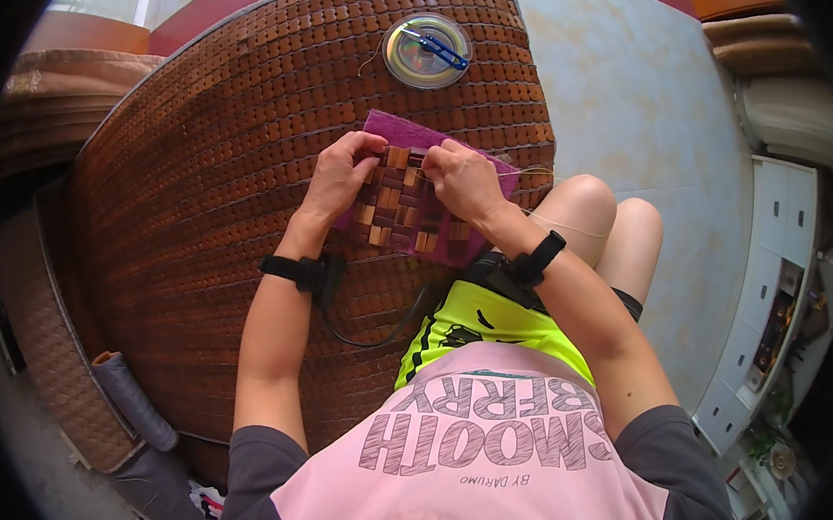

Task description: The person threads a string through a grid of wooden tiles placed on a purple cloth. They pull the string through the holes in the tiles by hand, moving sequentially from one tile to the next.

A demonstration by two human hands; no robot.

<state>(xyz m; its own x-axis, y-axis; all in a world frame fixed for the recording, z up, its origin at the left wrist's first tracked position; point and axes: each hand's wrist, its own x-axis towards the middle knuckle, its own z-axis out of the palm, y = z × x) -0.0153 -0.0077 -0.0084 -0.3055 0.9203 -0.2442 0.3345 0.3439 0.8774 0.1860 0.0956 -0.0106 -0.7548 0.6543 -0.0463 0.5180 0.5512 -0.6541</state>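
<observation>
The small tiles point(387, 200) I have at my touch look like wood, grained and faintly polished, against the matt, felt-like purple cloth point(387, 125). Beneath lies my mat point(199, 196) of smooth, glossy wooden-looking pieces. The round container point(387, 53) is shiny clear plastic (its blue snips point(446, 51) perhaps plastic too, hard to tell from here). My shirt point(515, 504) is soft matt cloth.

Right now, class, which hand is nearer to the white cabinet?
Right. The right hand is across the pale floor from the white cabinet; the left hand is farther off, at the left edge of the brown checkered piece.
</observation>
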